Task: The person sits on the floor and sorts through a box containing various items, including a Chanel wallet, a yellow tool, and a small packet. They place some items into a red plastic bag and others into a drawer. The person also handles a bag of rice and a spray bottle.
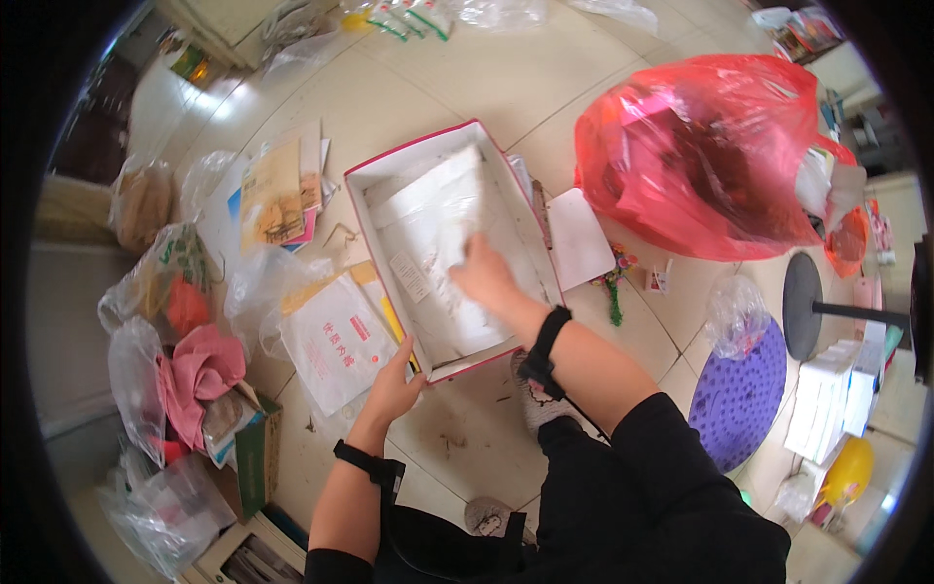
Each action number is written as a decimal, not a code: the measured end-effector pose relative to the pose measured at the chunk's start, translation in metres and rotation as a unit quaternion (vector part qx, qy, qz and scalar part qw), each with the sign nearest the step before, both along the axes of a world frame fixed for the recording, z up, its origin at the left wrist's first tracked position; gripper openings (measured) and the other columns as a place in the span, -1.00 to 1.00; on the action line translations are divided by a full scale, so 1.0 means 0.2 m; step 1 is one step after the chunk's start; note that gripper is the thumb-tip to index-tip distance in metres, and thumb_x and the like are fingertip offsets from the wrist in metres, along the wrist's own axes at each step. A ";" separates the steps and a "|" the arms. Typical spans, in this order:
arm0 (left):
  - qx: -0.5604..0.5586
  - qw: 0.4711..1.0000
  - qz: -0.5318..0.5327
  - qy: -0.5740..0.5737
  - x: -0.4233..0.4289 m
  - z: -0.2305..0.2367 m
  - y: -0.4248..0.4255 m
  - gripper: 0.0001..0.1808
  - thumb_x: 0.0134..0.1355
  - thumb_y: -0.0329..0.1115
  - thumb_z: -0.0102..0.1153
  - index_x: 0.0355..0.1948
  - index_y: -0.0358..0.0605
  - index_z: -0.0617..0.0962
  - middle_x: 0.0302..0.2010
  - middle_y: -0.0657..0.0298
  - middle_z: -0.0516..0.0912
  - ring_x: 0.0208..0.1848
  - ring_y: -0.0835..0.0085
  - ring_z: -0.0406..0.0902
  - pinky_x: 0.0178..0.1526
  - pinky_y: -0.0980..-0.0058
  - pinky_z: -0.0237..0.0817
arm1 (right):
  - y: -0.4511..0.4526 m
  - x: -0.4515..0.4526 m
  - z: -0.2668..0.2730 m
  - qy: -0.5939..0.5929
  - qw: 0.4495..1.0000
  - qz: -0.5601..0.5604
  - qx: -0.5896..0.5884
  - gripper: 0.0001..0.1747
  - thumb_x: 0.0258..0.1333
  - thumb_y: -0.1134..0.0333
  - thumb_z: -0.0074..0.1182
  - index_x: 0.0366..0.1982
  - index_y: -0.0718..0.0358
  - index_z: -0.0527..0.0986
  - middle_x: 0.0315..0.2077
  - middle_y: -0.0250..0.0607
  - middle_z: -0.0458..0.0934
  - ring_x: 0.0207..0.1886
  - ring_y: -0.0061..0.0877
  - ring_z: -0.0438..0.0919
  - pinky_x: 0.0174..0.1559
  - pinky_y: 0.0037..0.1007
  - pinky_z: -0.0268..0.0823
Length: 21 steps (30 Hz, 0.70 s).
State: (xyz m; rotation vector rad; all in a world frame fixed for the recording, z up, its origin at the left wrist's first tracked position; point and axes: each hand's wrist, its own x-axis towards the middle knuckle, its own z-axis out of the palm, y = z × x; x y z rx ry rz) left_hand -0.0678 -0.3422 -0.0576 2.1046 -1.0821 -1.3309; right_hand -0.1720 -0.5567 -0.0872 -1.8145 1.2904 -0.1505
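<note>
A shallow white cardboard box [503,292] with a magenta rim lies on the tiled floor before me. My left hand [396,383] grips its near left corner. Inside the box, my right hand [485,274] has its fingers around a blurred white sheet or wad [456,197], which may be paper or tissue. A small printed slip [410,277] lies on the box bottom, with dark specks of debris near it. Against the box's left side rest a white printed packet [339,343] and a yellow strip [394,317].
A large red plastic bag [700,160] stands at the upper right, above a purple dimpled mat [740,401]. Booklets [271,193] lie left of the box. Clear bags, a pink cloth [201,372] and a green carton [263,452] line the left side. My slippered feet are just below the box.
</note>
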 end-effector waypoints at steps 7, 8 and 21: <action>0.050 0.998 0.033 0.011 0.03 -0.03 0.01 -0.34 0.08 -0.36 0.17 0.23 -0.25 0.34 0.03 -0.04 0.56 0.01 0.26 0.52 0.06 0.45 0.28 | 0.35 0.17 0.25 -0.080 0.993 0.078 -0.034 -0.67 -0.03 0.51 -0.03 -0.21 0.46 0.19 -0.32 0.24 0.50 -0.28 0.04 0.55 -0.21 -0.10 0.42; 0.035 0.998 0.042 0.019 0.04 -0.05 0.02 -0.38 0.07 -0.36 0.16 0.20 -0.24 0.38 -0.02 -0.01 0.59 -0.06 0.30 0.53 0.01 0.45 0.30 | 0.39 0.17 0.26 -0.089 0.991 0.089 -0.044 -0.68 -0.02 0.52 -0.04 -0.21 0.45 0.19 -0.31 0.25 0.49 -0.28 0.04 0.55 -0.21 -0.10 0.42; -0.034 0.998 0.042 0.011 0.06 -0.10 0.04 -0.32 0.08 -0.41 -0.01 0.29 -0.26 0.27 0.25 -0.08 0.37 0.32 0.12 0.27 0.30 0.39 0.10 | 0.02 -0.07 0.22 -0.057 0.997 0.000 -0.042 -0.57 -0.08 0.49 0.03 -0.12 0.32 0.21 -0.26 0.14 0.52 -0.16 0.04 0.54 -0.11 -0.10 0.38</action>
